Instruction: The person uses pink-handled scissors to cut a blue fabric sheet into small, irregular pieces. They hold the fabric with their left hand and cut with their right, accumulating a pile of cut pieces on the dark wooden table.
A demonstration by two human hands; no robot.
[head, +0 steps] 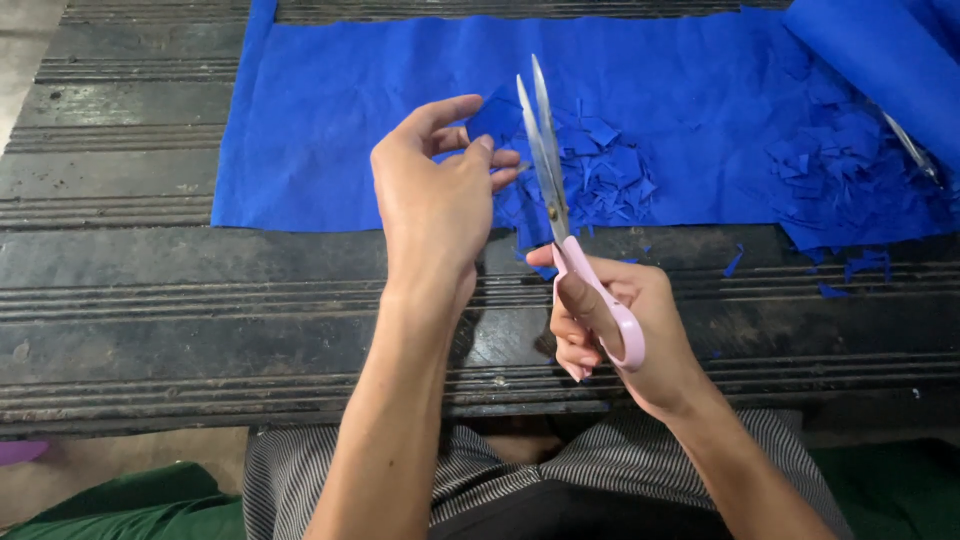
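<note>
My left hand (438, 195) pinches a small piece of blue cloth (495, 115) between thumb and fingers, held up over the dark table. My right hand (610, 330) grips pink-handled scissors (560, 200); the two steel blades point away from me, slightly apart, right next to the held cloth piece. Below and behind the blades lies a heap of small blue scraps (600, 175) on a large blue cloth sheet (330, 120).
The dark grooved wooden table (150, 300) runs across the view. A second pile of blue scraps (850, 180) lies at the right, beside a blue cloth roll (880, 70) and a thin metal tool (912, 150). Striped trousers and green fabric show below the table's edge.
</note>
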